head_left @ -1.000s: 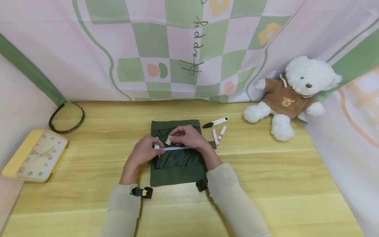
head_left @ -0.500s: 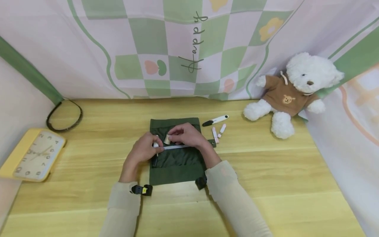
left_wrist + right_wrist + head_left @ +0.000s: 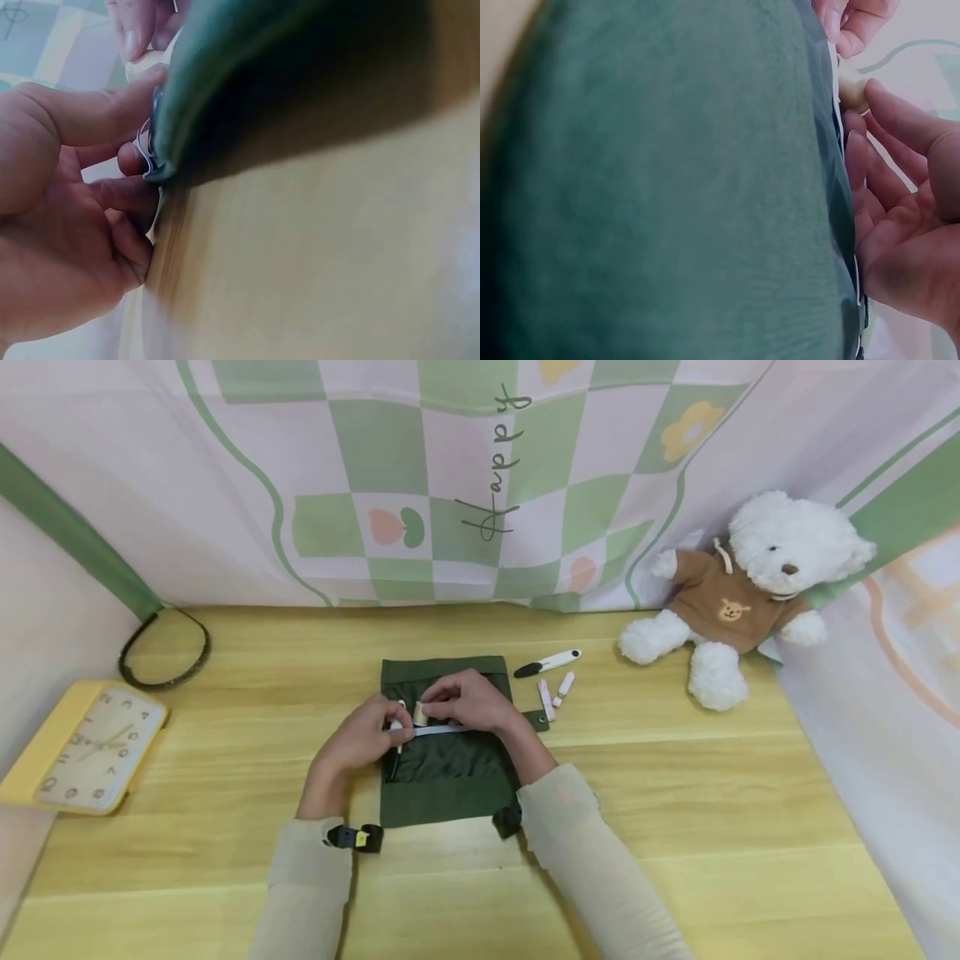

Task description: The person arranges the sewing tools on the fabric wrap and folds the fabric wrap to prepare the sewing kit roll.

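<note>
A dark green cloth roll [image 3: 450,806] lies unfolded on the wooden table, a white elastic band [image 3: 441,729] running across it. My left hand [image 3: 362,732] pinches the band near its left end, beside a slim white tool with a dark lower end [image 3: 394,764] tucked under it. In my right hand [image 3: 480,703] a small cream spool [image 3: 421,716] is held between thumb and fingers, standing at the band's upper edge. From the right wrist view, the spool [image 3: 852,88] sits close to the band, near the left fingertips. Whether its lower part is behind the band is hidden.
Right of the cloth lie a white tool with a black end [image 3: 547,664] and two small pale strips [image 3: 546,700], [image 3: 562,689]. A yellow clock [image 3: 90,747] and a black loop [image 3: 165,647] are at the left. A white teddy bear [image 3: 727,602] sits back right.
The spool in my right hand has shifted slightly left and stands more upright, nearer the band. My left hand stays at the band's left end. The head view has tilted a little.
</note>
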Demonstrator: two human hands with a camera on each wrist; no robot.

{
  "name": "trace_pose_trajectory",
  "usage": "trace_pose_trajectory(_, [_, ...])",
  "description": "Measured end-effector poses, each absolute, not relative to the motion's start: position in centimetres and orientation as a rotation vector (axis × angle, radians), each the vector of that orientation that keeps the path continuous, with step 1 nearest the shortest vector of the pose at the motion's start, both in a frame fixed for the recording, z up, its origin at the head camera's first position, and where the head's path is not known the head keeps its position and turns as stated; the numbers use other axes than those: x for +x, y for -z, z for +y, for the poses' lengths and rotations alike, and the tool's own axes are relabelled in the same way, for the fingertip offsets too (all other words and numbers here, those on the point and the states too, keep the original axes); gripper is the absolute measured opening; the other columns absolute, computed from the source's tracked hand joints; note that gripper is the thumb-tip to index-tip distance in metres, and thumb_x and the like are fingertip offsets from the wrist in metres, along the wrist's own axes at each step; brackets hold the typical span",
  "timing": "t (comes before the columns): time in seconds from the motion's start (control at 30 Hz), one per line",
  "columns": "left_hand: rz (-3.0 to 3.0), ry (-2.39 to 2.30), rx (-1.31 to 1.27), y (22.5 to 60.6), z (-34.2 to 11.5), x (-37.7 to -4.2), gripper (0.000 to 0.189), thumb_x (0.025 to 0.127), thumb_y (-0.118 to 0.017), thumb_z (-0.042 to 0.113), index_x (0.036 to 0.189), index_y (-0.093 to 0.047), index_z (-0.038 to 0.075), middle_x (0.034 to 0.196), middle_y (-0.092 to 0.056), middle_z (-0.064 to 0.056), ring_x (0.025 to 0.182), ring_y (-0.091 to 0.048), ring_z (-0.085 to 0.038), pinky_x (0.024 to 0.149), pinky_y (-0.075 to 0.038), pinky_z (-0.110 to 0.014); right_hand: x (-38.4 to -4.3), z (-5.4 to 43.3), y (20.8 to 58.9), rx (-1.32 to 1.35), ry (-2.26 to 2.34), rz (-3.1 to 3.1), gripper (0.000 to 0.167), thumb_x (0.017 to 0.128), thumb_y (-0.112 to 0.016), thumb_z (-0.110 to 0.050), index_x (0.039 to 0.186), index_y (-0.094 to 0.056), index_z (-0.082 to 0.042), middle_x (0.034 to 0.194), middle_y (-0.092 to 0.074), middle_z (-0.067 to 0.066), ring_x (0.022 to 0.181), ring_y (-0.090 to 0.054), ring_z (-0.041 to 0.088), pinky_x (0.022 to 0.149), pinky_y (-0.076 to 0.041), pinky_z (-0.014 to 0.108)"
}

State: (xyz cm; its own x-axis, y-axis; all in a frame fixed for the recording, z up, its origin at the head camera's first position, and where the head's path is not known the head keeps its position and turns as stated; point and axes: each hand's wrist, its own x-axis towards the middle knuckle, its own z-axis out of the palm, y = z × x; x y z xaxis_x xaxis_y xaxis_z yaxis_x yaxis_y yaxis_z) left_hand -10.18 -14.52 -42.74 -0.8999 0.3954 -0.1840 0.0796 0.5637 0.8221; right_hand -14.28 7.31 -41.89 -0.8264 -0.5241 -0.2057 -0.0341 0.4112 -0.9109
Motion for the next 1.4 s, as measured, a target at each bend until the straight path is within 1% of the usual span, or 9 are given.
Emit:
trace_pose_trajectory(0.2, [2.411, -1.299, 0.357, 42.67, -14.42, -10.14, 0.008, 0.098, -0.066, 0.008, 0.091, -0.069, 0.005, 0.108, -0.053, -0.015, 0.099, -0.051, -0.030, 0.087, -0.040, -0.043, -14.32, 7.34, 41.95, -0.518, 1.374, 2.215, 0.020, 0.099, -0.068, -0.014, 0.113, -0.077, -0.003, 0.091, -0.074, 0.005, 0.065, -0.060, 0.015, 0.061, -0.049, 0.027])
trace_pose_trajectory(0.3, [2.384, -1.328, 0.346, 42.65, -14.40, -10.10, 0.008, 0.098, -0.066, 0.008, 0.091, -0.069, 0.005, 0.106, -0.052, -0.014, 0.096, -0.050, -0.029, 0.085, -0.040, -0.042, -14.29, 7.28, 41.97, -0.556, 1.364, 2.220, 0.020, 0.099, -0.067, -0.013, 0.112, -0.077, -0.003, 0.089, -0.073, 0.005, 0.061, -0.055, 0.014, 0.060, -0.047, 0.027])
trace_pose_trajectory(0.47, [2.338, -1.391, 0.358, 42.57, -14.56, -9.92, 0.007, 0.097, -0.065, 0.005, 0.092, -0.069, 0.003, 0.101, -0.050, -0.013, 0.091, -0.047, -0.027, 0.082, -0.039, -0.040, -14.20, 7.09, 42.10, -0.580, 1.376, 2.227, 0.018, 0.099, -0.068, -0.012, 0.109, -0.078, -0.003, 0.090, -0.074, 0.005, 0.061, -0.056, 0.014, 0.060, -0.046, 0.027])
trace_pose_trajectory(0.73, [2.304, -1.446, 0.395, 42.55, -14.84, -9.80, 0.006, 0.098, -0.065, 0.004, 0.092, -0.067, 0.003, 0.098, -0.051, -0.012, 0.091, -0.047, -0.027, 0.081, -0.039, -0.040, -14.19, 6.98, 42.28, -0.598, 1.416, 2.230, 0.016, 0.097, -0.069, -0.011, 0.107, -0.079, -0.003, 0.093, -0.076, 0.006, 0.057, -0.054, 0.013, 0.057, -0.045, 0.025])
trace_pose_trajectory(0.9, [2.312, -1.463, 0.419, 42.64, -14.88, -9.89, 0.005, 0.098, -0.066, 0.004, 0.093, -0.066, 0.003, 0.096, -0.051, -0.010, 0.090, -0.046, -0.026, 0.080, -0.038, -0.041, -14.36, 6.98, 42.19, -0.573, 1.436, 2.176, 0.017, 0.098, -0.069, -0.012, 0.107, -0.079, -0.002, 0.088, -0.075, 0.006, 0.053, -0.052, 0.012, 0.055, -0.046, 0.025])
trace_pose_trajectory(1.1, [2.308, -1.468, 0.434, 42.79, -14.90, -9.97, 0.006, 0.098, -0.065, 0.004, 0.092, -0.065, 0.003, 0.092, -0.051, -0.010, 0.089, -0.046, -0.026, 0.079, -0.039, -0.040, -14.47, 7.02, 41.87, -0.556, 1.360, 2.170, 0.019, 0.100, -0.065, -0.015, 0.106, -0.078, -0.004, 0.081, -0.070, 0.005, 0.055, -0.050, 0.013, 0.058, -0.045, 0.026])
trace_pose_trajectory(1.4, [2.316, -1.431, 0.432, 42.72, -14.88, -9.94, 0.006, 0.099, -0.063, 0.004, 0.094, -0.066, 0.003, 0.092, -0.051, -0.010, 0.087, -0.047, -0.026, 0.076, -0.040, -0.039, -14.69, 7.17, 41.58, -0.627, 1.251, 2.199, 0.021, 0.102, -0.061, -0.014, 0.106, -0.079, -0.004, 0.083, -0.070, 0.002, 0.057, -0.048, 0.014, 0.065, -0.044, 0.028])
